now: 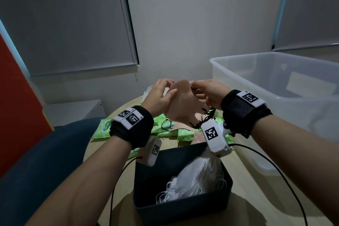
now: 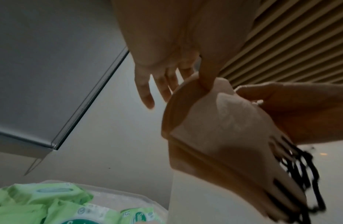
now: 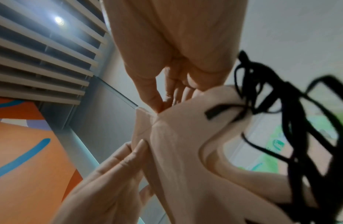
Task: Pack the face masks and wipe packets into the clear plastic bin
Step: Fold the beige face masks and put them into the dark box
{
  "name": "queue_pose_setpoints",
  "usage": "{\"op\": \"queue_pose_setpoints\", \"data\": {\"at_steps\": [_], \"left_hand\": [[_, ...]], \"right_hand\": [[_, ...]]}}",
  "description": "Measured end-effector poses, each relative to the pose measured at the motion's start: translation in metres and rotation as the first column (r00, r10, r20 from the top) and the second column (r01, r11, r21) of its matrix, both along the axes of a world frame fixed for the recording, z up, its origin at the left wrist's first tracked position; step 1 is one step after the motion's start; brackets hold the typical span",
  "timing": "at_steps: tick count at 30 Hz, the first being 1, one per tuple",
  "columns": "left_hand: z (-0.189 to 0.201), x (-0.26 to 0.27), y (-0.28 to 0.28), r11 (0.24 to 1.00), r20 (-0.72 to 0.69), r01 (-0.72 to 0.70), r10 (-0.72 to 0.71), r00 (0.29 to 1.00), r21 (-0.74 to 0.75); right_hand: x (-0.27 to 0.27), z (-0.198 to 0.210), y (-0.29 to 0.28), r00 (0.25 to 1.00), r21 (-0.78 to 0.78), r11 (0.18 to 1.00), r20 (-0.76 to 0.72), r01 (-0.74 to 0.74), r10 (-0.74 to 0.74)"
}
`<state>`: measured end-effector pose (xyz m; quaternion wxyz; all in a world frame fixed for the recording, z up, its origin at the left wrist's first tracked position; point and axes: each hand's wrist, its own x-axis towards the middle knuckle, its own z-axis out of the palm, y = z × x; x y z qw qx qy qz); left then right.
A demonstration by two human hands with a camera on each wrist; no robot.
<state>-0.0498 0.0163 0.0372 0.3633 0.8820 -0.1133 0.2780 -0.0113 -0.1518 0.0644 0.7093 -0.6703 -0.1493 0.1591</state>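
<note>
I hold a stack of peach face masks [image 1: 180, 105] up in the air, left of the clear plastic bin [image 1: 286, 95], with my left hand [image 1: 159, 95] pinching one top edge and my right hand [image 1: 209, 91] pinching the other. I think they are light, soft and floppy, so my fingers [image 3: 137, 153] should grip the cloth edges, not the black ear loops [image 1: 205, 117] dangling below. The green wipe packets [image 1: 105, 126] lie on the bench [image 1: 244, 176] left of the bin, under my hands.

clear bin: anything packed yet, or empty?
Looks empty. Head view shows only bare walls and floor through the clear bin; its right part is cut off. Both hands hold beige masks above the table.
</note>
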Motion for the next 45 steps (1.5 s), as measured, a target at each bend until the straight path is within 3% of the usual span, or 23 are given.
{"op": "queue_pose_setpoints", "data": {"at_steps": [3,7,9,12,14,17,21,23,25,28,30,31,34,37,41,45], "left_hand": [[0.004,-0.003,-0.003,0.997,-0.138,0.059,-0.064,0.988,-0.039],[0.003,-0.004,-0.003,0.995,-0.070,-0.010,0.004,0.998,-0.098],[0.005,-0.006,0.002,0.984,-0.080,-0.005,-0.009,0.997,-0.179],[0.010,-0.015,0.002,0.970,-0.146,0.079,-0.115,0.983,-0.231],[0.016,-0.024,0.003,0.924,-0.268,0.184,-0.280,0.922,-0.335],[0.023,-0.034,0.016,0.839,-0.420,0.259,-0.478,0.771,-0.479],[0.031,-0.039,0.031,0.903,-0.578,0.316,-0.429,0.695,-0.291],[0.038,-0.042,0.038,0.916,-0.629,0.361,-0.386,0.675,-0.174],[0.048,-0.046,0.042,0.889,-0.680,0.431,-0.411,0.608,-0.151],[0.055,-0.047,0.042,0.842,-0.787,0.493,-0.451,0.421,-0.219],[0.049,-0.046,0.035,0.822,-0.875,0.551,-0.367,0.314,-0.147],[0.043,-0.045,0.029,0.816,-0.909,0.573,-0.297,0.294,-0.082],[0.019,-0.041,0.009,0.791,-0.940,0.592,-0.066,0.334,0.155],[0.000,-0.037,-0.012,0.769,-0.936,0.581,0.066,0.345,0.268],[-0.011,-0.038,-0.029,0.667,-0.906,0.627,0.194,0.375,0.402],[-0.004,-0.037,-0.029,0.670,-0.883,0.599,0.199,0.424,0.439]], "right_hand": [[-0.005,0.000,0.003,1.000,-0.001,1.000,0.023,0.014,-0.014],[-0.018,0.002,0.003,0.998,0.032,0.998,0.011,-0.056,0.056],[-0.026,0.002,0.002,0.982,-0.051,0.981,0.017,-0.186,0.187],[-0.039,-0.001,0.001,0.938,-0.326,0.900,0.091,-0.289,0.335],[-0.044,-0.003,0.000,0.913,-0.484,0.844,0.189,-0.234,0.361],[-0.048,-0.005,-0.004,0.878,-0.584,0.790,0.261,-0.188,0.402],[-0.050,-0.009,-0.013,0.853,-0.557,0.770,0.193,-0.311,0.485],[-0.051,-0.010,-0.020,0.824,-0.644,0.694,0.171,-0.322,0.541],[-0.055,-0.012,-0.026,0.777,-0.757,0.563,0.120,-0.332,0.619],[-0.067,-0.018,-0.025,0.661,-0.937,0.255,0.037,-0.237,0.750],[-0.074,-0.023,-0.022,0.577,-0.984,0.073,-0.036,-0.164,0.816],[-0.078,-0.026,-0.020,0.537,-0.991,0.000,-0.071,-0.131,0.840],[-0.085,-0.035,-0.014,0.445,-0.986,-0.164,-0.166,-0.042,0.880],[-0.091,-0.046,-0.008,0.379,-0.962,-0.272,-0.248,0.012,0.891],[-0.092,-0.059,-0.003,0.339,-0.939,-0.341,-0.305,0.050,0.890],[-0.091,-0.069,-0.001,0.363,-0.939,-0.343,-0.316,0.009,0.876]]}}
